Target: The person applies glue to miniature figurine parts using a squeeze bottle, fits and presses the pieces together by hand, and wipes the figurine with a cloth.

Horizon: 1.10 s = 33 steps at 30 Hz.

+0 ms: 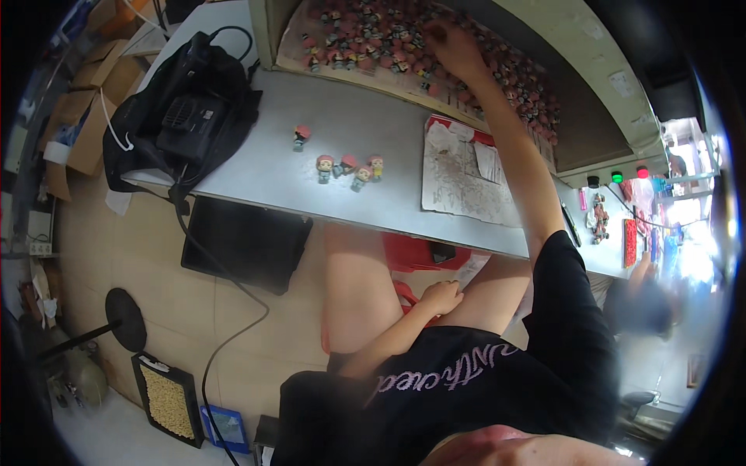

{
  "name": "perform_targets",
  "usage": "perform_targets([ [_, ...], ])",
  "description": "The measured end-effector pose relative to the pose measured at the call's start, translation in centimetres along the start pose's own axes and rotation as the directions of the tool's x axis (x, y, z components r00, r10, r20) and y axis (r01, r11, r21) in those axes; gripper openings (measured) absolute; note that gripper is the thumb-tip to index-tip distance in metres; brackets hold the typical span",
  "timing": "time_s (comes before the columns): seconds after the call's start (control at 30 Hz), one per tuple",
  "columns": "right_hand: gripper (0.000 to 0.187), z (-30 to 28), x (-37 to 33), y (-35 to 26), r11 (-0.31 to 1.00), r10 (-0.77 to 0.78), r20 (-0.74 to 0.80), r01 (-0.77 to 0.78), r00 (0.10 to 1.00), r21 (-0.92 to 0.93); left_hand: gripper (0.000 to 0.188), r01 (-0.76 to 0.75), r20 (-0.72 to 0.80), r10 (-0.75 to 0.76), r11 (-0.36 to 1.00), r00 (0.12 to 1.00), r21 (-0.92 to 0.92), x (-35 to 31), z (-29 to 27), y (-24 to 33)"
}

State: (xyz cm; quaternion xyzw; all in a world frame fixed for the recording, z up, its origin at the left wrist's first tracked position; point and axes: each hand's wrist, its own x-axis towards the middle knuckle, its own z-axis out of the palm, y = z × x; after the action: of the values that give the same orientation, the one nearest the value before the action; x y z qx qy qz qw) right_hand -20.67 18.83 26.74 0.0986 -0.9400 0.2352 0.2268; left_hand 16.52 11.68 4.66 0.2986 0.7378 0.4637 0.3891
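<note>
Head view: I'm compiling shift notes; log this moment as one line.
right hand: at piled pink-topped figurines, grip unclear | left hand: at lap | tabletop: loose figurines, worn flat sheet

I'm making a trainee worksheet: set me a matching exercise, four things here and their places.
1 right hand
2 left hand
3 black bag
4 stained sheet

A at the lap
B on the table, right of the loose figurines
C among the heaped figurines
D on the table's left end

1-C; 2-A; 3-D; 4-B
</note>
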Motion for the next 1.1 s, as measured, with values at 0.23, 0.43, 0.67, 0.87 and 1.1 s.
perform_targets([
  [0.23, 0.023, 0.4, 1.5, 0.5, 1.000, -0.026, 0.116, 0.025, 0.993, 0.010, 0.031, -0.001, 0.020, 0.001, 1.000, 1.000, 0.003, -0.8, -1.3, 0.5],
  [0.43, 0.025, -1.3, 1.3, 1.0, 0.991, -0.114, 0.046, 0.110, 0.992, 0.080, 0.031, -0.004, -0.006, 0.004, 1.000, 1.000, 0.003, -0.9, -0.9, -0.1],
  [0.67, 0.029, -2.8, -3.7, -5.0, 0.293, 0.240, 0.258, -0.323, 0.936, 0.900, 0.031, 0.010, -0.060, -0.008, 1.000, 0.998, 0.018, -1.6, -1.9, -0.3],
  [0.87, 0.030, -6.3, -10.6, -11.8, 0.098, 0.210, 0.462, -0.488, 0.862, 0.867, 0.028, 0.013, -0.083, -0.007, 0.997, 0.997, 0.076, -1.8, -1.1, -0.2],
  [1.1, 0.028, -9.5, -15.0, -14.5, 0.035, -0.147, 0.473, -0.473, 0.869, 0.880, 0.024, 0.040, -0.079, -0.031, 0.992, 0.996, 0.117, -1.5, -0.5, 0.2],
])
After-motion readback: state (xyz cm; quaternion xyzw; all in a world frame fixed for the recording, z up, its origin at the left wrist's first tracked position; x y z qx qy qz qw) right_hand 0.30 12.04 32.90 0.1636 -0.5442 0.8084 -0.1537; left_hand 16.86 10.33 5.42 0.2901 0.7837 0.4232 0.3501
